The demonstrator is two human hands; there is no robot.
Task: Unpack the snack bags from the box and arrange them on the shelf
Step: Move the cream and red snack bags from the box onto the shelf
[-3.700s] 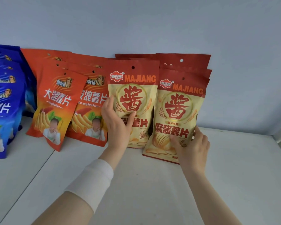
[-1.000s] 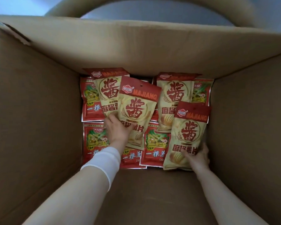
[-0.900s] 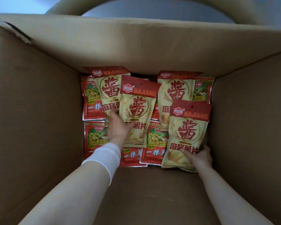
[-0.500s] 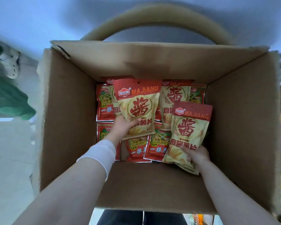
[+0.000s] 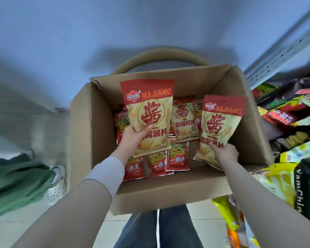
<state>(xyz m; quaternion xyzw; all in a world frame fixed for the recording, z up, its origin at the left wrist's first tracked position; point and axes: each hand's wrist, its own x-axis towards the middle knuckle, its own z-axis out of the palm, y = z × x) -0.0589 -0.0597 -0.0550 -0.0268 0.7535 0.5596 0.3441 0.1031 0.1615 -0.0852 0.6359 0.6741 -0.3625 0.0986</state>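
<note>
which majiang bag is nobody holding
The middle bag, lying in the box on the red packs; the left hand and right hand each grip one of the others.

Above the box (image 5: 168,190) the space lay open; heaped snack packets (image 5: 290,111) crowded its right, a green-trousered leg (image 5: 16,179) stood left.

**"MAJIANG" read on both lifted bags**

"MAJIANG" is printed in yellow capitals on the red top band of the left bag (image 5: 149,104), which is gripped by the left hand (image 5: 132,138). A large red "酱" is set in a circle below it. The same words are carried by the right bag (image 5: 220,120), gripped by the right hand (image 5: 224,153), with "麻酱薯片" underneath. "酱" and "麻酱薯片" are also read on a third bag (image 5: 183,120) in the box (image 5: 82,140). "一根" is seen on the red packets (image 5: 176,158). "YamChi" is printed on a dark pack (image 5: 304,190) at the right edge, where the word is cut off.
</note>
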